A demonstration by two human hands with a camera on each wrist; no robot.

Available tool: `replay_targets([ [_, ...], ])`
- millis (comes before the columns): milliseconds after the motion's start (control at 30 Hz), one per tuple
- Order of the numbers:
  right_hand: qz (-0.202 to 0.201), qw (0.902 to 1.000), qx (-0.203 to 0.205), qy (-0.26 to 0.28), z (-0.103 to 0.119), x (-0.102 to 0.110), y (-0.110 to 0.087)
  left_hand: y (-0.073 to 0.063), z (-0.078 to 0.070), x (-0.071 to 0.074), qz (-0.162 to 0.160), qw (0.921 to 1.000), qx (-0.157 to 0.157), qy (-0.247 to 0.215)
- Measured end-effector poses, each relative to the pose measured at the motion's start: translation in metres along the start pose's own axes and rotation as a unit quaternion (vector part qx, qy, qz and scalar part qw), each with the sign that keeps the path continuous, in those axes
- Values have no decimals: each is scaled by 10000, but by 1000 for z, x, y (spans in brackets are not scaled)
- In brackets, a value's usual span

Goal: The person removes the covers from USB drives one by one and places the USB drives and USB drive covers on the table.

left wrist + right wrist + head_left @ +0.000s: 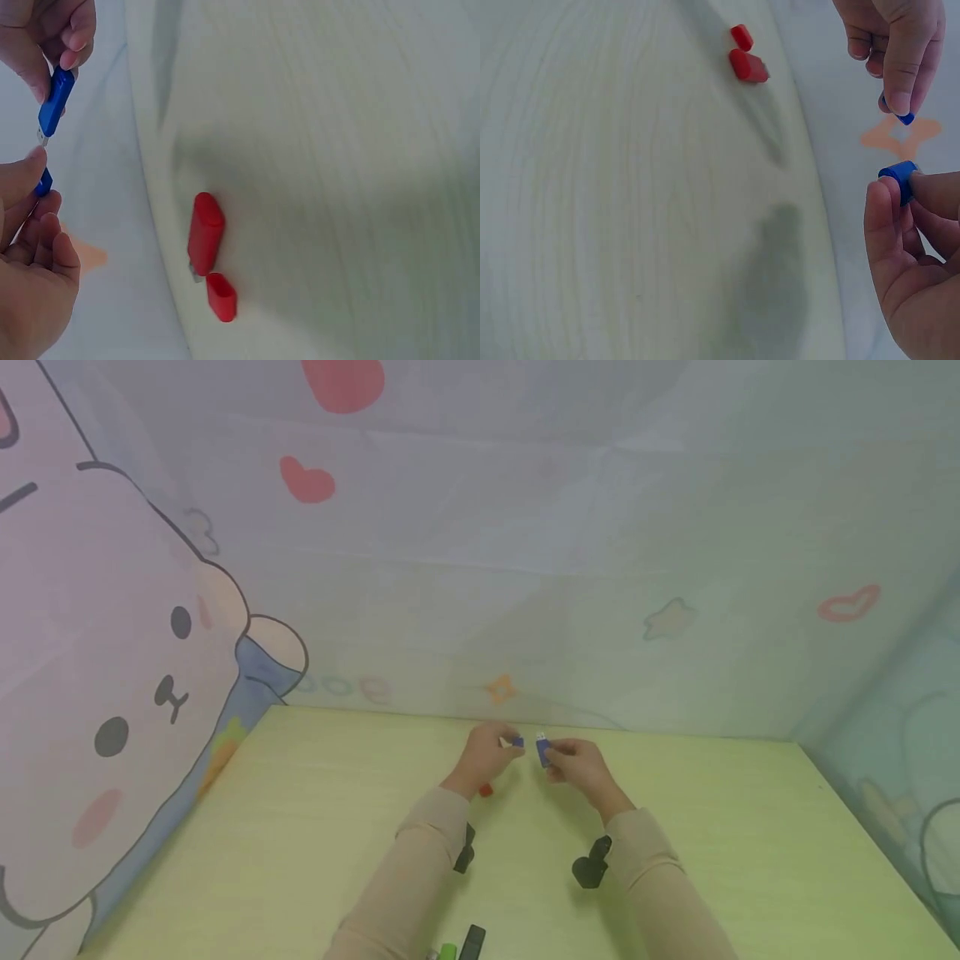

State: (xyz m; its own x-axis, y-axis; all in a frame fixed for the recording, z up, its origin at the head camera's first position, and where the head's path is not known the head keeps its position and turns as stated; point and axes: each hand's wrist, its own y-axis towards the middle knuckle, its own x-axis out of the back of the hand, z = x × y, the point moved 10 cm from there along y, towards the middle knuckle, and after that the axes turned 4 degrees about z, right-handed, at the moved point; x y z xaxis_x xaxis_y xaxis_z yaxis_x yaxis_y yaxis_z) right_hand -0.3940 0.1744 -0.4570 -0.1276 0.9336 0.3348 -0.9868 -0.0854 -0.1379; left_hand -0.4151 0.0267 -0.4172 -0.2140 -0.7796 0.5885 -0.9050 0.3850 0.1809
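My right hand pinches a blue USB stick between thumb and fingers, its metal plug bare and pointing away from me. Between the thumb and fingers of my left hand is a small blue cap. Both are held up over the far part of the table, with a small gap between stick and cap in the head view. Below the hands, a red USB stick with its plug bare lies on the table, and its red cap lies right beside it.
A pale yellow-green table reaches back to a wall hanging printed with hearts and a cartoon rabbit. Close to the near edge lie a black stick-shaped thing and a green one. Black wrist-worn devices sit by the sleeves.
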Motion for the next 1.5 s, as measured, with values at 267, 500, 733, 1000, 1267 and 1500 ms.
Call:
replay_targets([
  [267,-208,9996,-31,-172,-15,-3,1,1,23,-17,138,9996,213,92],
  [500,-343,9986,-159,-360,-29,-5,5,-1,30,-27,263,9981,147,541],
  [733,-456,9976,-333,-402,-39,-6,8,-5,30,-37,434,9959,398,684],
  [1000,-528,9974,-300,-379,-41,-8,7,-4,33,-47,529,9884,416,1364],
  [1267,-546,9969,-274,-503,-41,-8,5,-4,33,-51,522,9848,375,1613],
  [1500,-512,9946,-232,-875,-35,-11,3,-4,34,-52,465,9839,408,1677],
])
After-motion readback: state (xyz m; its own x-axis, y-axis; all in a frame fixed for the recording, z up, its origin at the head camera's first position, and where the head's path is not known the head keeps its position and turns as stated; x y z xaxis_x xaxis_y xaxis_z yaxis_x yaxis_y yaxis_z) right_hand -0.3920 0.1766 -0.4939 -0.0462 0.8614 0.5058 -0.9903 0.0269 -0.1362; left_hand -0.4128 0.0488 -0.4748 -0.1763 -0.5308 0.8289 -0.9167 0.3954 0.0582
